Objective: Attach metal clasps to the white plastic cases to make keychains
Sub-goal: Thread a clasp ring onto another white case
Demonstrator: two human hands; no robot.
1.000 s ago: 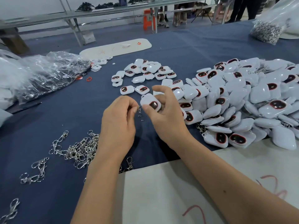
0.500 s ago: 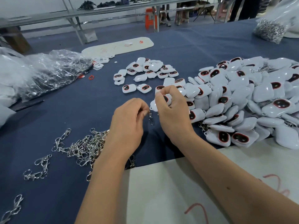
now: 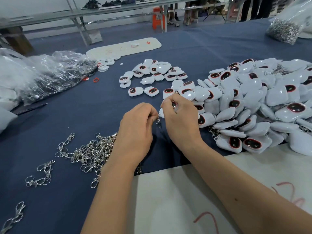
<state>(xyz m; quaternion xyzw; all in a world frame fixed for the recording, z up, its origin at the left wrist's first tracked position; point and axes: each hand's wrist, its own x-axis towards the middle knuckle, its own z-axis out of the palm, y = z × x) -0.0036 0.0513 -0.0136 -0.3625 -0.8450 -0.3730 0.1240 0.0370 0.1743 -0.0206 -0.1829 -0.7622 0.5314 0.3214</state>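
Table: blue cloth covers it, a white sheet lies at the near edge
Case heap: white plastic cases piled to the right, a smaller scatter further back
Clasp pile: metal clasps lie loose to the left
Right hand: fingers curled around one white case, held just above the cloth
Left hand: fingertips pinch a metal clasp hanging beside that case

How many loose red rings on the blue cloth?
2. One red ring at the clear plastic bag edge, another just right of it. A third sits on the far white board, not cloth. More may hide under the bag.
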